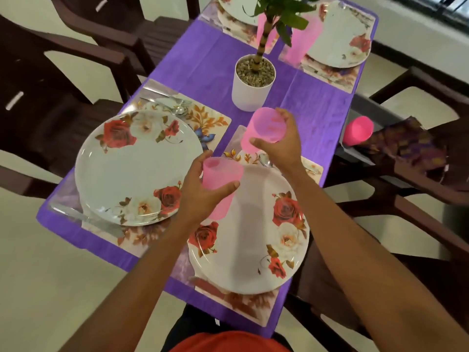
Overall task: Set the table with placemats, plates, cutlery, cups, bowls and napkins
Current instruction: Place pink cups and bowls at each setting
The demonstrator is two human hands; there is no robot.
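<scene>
Left hand (pixel 203 196), right hand (pixel 281 144) — frosted cups (pixel 266 125).

Bare tablecloth (pixel 203 62) lay open left of the plant pot (pixel 250 95); the pot blocked the centre; left plate (pixel 137 168) and right plate (pixel 253 250) filled the near end.

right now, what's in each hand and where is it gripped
Left hand grips the near cup round its side; right hand grips the far cup round its side, tilted.
</scene>
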